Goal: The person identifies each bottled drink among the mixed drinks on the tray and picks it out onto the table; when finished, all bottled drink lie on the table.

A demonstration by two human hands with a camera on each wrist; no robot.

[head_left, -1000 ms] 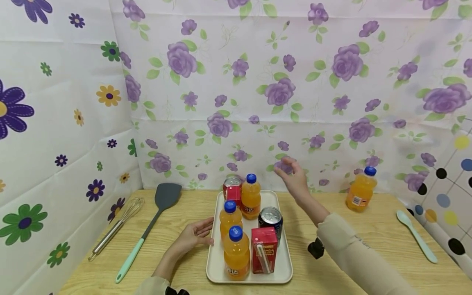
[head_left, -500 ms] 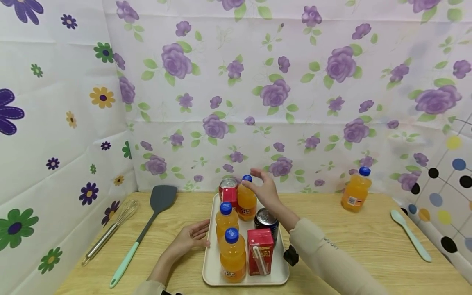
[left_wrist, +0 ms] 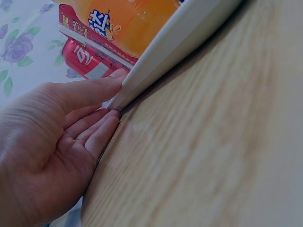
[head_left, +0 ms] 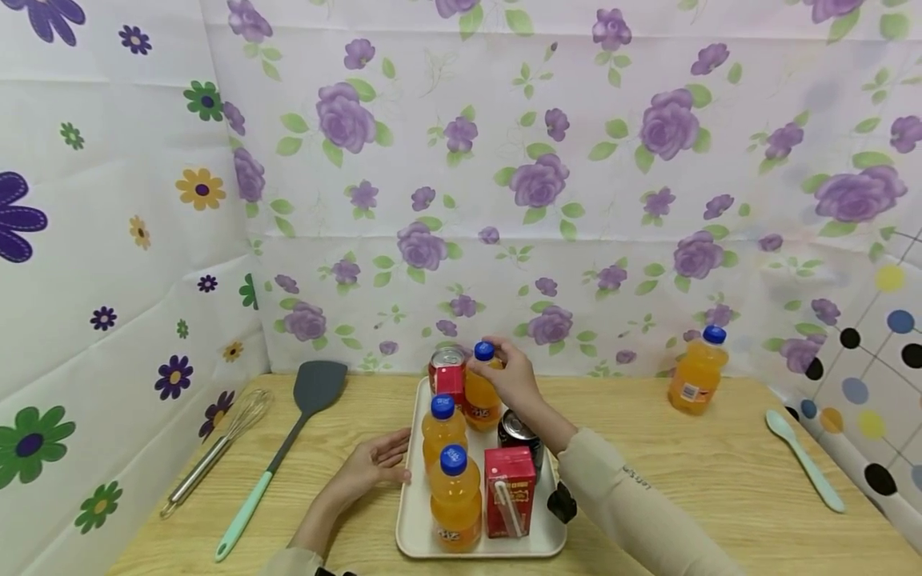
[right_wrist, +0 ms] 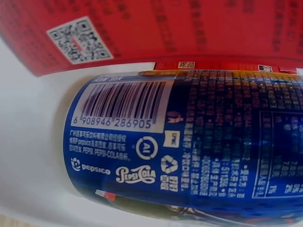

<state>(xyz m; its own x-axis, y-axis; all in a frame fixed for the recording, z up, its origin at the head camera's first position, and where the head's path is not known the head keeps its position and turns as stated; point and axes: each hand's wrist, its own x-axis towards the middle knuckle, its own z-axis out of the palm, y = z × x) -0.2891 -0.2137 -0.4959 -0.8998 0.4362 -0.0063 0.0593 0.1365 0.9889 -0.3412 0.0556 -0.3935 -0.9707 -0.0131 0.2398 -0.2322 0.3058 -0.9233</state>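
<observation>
1. Head view: clear plastic btl of orange drink w/ blue cap (head_left: pixel 479 406) is standing upright toward far end of cream rectangular tray (head_left: pixel 414 528), cap pointing up, long axis vert.; tray's long axis is running away from the person.
2. R hand (head_left: pixel 513 379) is pinching btl near its cap, thumb in front, fingers behind, partly hidden.
3. L hand (head_left: pixel 374 464) is pinching tray's L rim, thumb on top, fingers together at the underside.
4. R wrist view: blue metal can (right_wrist: pixel 189 146) is showing "PEPSI-COLA", "pepsico", barcode no. "6 908946 286905"; red carton (right_wrist: pixel 156 28) is showing a QR code.
5. Tray is resting on wood-grain table (head_left: pixel 627 480); white cloth w/ purple roses (head_left: pixel 461 192) is hanging behind.
</observation>
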